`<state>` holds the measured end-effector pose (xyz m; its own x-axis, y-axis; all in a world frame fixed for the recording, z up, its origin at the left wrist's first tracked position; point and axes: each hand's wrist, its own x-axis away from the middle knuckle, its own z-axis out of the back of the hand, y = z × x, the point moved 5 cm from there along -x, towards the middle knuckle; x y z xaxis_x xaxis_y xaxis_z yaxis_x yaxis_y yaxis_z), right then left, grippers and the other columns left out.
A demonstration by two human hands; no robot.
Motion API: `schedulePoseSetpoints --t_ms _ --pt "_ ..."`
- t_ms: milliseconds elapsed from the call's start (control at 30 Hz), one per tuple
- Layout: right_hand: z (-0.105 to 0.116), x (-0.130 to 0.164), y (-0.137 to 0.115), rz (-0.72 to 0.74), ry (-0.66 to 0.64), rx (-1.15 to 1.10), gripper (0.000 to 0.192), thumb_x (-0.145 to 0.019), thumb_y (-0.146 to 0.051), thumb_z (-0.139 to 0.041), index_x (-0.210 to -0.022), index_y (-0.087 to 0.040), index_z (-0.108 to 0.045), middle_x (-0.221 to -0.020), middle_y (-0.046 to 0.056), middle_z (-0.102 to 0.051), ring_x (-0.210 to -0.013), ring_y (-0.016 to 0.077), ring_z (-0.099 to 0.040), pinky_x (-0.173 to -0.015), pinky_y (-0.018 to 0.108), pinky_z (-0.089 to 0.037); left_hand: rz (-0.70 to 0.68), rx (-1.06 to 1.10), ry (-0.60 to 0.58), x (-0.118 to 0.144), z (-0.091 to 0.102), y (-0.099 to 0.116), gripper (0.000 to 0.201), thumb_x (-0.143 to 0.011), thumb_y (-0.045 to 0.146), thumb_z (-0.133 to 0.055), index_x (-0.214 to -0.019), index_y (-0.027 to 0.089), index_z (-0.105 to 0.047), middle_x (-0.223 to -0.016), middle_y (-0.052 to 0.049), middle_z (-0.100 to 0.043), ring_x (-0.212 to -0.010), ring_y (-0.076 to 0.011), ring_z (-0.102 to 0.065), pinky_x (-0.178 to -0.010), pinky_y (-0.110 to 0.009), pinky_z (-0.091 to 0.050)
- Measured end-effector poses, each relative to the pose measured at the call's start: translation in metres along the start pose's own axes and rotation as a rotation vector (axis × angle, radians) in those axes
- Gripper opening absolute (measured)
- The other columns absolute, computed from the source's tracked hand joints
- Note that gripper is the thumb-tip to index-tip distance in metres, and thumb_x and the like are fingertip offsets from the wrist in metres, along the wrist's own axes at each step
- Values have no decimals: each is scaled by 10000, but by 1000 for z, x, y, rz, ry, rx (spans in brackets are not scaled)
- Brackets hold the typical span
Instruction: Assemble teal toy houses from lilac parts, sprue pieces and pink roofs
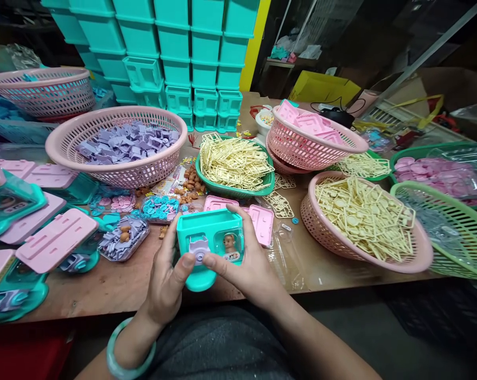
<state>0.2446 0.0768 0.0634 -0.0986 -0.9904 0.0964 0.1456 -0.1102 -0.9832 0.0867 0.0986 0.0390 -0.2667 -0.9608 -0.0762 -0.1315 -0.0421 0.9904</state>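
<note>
A turquoise toy box [210,222] is held up between my two hands, above the table's near edge. My left hand [167,269] wraps its left side, with the thumb on a small lilac plastic part [199,247] at the box's front. From the right, my right hand [248,258] grips the box, and its thumb presses the same lilac part. Beside that part, a small brown figure [229,243] shows behind a window. The box's top is uncovered. Fingers behind the box are partly hidden.
Pink-topped turquoise boxes [58,240] crowd the left. Behind stand a basket of lilac parts [115,171], a green basket of cream parts [236,192] and stacked turquoise boxes [175,47]. A pink basket [365,258] of cream pieces stands right; pink lids [261,224] lie behind my hands.
</note>
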Motion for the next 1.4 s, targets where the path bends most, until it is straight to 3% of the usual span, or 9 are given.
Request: schedulePoseSetpoints --t_ms 100,267,433,600,733,867,1167,1333,1400 --pt "1 -1 -1 39 -15 -65 958 -767 -573 -801 -1539 -324 -291 -1404 104 -575 -1259 309 -602 -1043 495 -530 -15 -11 -12 -2 -1 2 737 -961 533 -571 -1575 182 -365 -1573 -123 -499 -1468 -371 -423 -1203 -486 -361" --pt "0 5 -3 93 41 19 936 -795 -525 -789 -1557 -354 -272 -1518 98 -477 -1344 321 -540 -1123 543 -468 -52 -35 -25 -1 -1 3 613 -1012 501 -492 -1555 226 -426 -1576 -90 -508 -1508 -345 -372 -1245 -471 -299" --pt "-2 6 -2 96 89 -59 885 -734 -504 -840 -1466 -334 -373 -1354 84 -596 -1170 293 -645 -979 478 -580 -46 -76 -7 3 -1 -1 565 -1014 497 -496 -1518 244 -480 -1591 -85 -490 -1514 -352 -364 -1263 -485 -254" --pt "0 1 -1 112 42 -181 860 -731 -434 -861 -1434 -327 -377 -1327 70 -617 -1124 256 -673 -940 417 -603 -80 -122 7 4 -1 -4 670 -997 542 -512 -1596 289 -351 -1630 -75 -432 -1510 -355 -366 -1240 -488 -299" --pt "7 -11 4 59 -91 -386 805 -731 -466 -861 -1399 -318 -437 -1325 62 -634 -1144 255 -675 -976 430 -588 -33 -7 -77 -3 -3 -5 843 -926 665 -556 -1626 343 -215 -1703 -46 -286 -1537 -347 -310 -1233 -471 -333" --pt "11 -16 7 -1 -175 -444 866 -682 -460 -899 -1408 -315 -449 -1315 64 -645 -1154 267 -672 -999 460 -571 74 56 -123 -10 -5 -2 850 -943 552 -619 -1632 360 -159 -1691 -57 -316 -1510 -334 -373 -1195 -456 -406" --pt "21 -5 10 -48 -79 -389 812 -662 -466 -911 -1327 -325 -466 -1225 44 -671 -1073 258 -692 -919 430 -592 29 -83 -187 -11 -11 3 739 -958 542 -602 -1595 373 -265 -1689 -47 -309 -1536 -315 -320 -1243 -462 -328" --pt "29 6 9 -27 -45 -334 898 -663 -480 -914 -1392 -340 -409 -1289 58 -635 -1139 276 -658 -997 467 -545 22 -108 -197 -14 -21 14 824 -838 528 -760 -1525 330 -351 -1616 -104 -397 -1425 -360 -471 -1137 -482 -461" --pt "33 8 7 4 -39 -289 918 -680 -479 -903 -1427 -345 -385 -1365 68 -593 -1203 283 -627 -1033 470 -524 -4 -125 -176 -14 -25 16 808 -811 511 -784 -1489 314 -392 -1576 -107 -439 -1400 -361 -489 -1143 -495 -449"
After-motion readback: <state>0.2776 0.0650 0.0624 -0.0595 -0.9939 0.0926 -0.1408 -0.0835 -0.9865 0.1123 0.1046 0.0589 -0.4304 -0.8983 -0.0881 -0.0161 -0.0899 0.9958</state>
